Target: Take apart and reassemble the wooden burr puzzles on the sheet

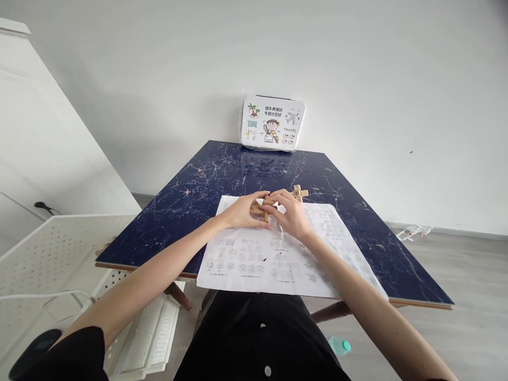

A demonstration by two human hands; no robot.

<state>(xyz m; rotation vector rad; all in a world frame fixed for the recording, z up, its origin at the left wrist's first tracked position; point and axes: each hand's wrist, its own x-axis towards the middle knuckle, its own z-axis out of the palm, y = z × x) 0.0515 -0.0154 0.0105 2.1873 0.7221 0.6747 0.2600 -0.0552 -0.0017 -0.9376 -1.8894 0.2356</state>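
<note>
A small wooden interlocking puzzle [265,204] is held between both hands above a white instruction sheet [254,259] printed with small diagrams. My left hand [240,211] grips its left side with curled fingers. Pinching the right side, my right hand [291,214] has its fingers closed on the wood. Just behind the right hand, a second wooden cross-shaped puzzle [300,192] lies on the dark blue marbled table [198,185].
A white box with cartoon travel pictures [272,123] leans against the wall at the table's far edge. A white perforated rack [59,254] stands to the left. A green-capped bottle [339,345] lies on the floor under the table.
</note>
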